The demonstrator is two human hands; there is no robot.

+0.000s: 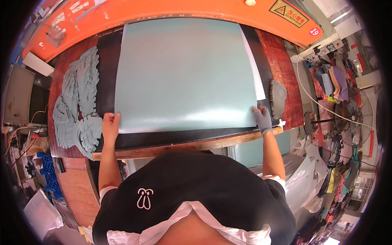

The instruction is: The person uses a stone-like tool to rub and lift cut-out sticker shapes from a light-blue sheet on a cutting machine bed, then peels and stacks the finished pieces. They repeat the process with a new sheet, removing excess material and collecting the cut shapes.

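A large, smooth grey-green sheet (185, 77) lies flat before me on a black work surface (108, 87). My left hand (110, 123), bare, pinches the sheet's near left corner between thumb and fingers. At the near right corner my right hand (263, 118), in a grey glove with fingertips showing, grips the edge. A strip of white sheet (254, 69) shows from under the right side. Left of the sheet lies a heap of grey-green cut pieces (77, 100) with scalloped edges. On the right, close to my gloved hand, sits a stack of grey cut pieces (278, 99).
An orange machine beam (183, 10) with a yellow warning label crosses the far side. A wooden strip (192, 148) edges the table's front. Plastic-wrapped sheets (300, 173) stand low on the right. Many coloured pieces (330, 81) hang farther right, and a blue plastic crate (50, 173) is at left.
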